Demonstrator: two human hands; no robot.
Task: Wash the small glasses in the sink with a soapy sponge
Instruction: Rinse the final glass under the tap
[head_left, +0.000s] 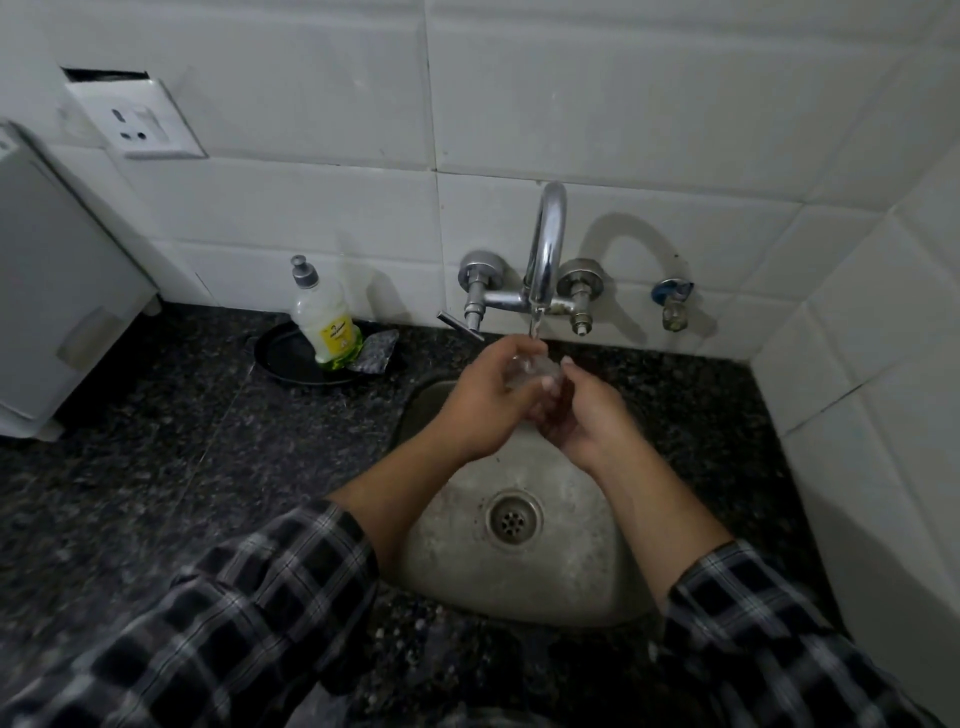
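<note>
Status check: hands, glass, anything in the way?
Left hand and right hand both hold small glass under running tap. Sponge not in hand. Nothing blocking.

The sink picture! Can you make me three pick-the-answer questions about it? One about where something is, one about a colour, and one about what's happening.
1. Where is the soap bottle?
A. in the sink
B. on a black dish left of the tap
C. on the floor

2. What colour is the counter?
A. dark speckled
B. bright red
C. plain white

3. What is the tap doing?
A. turned off and dry
B. running onto the glass
C. lying broken off in the sink

Answers: 1 B, the bottle stands on the black dish beside the tap. 2 A, the stone is dark with pale flecks. 3 B, water falls onto the small glass held between the left hand and right hand over the sink.
</note>
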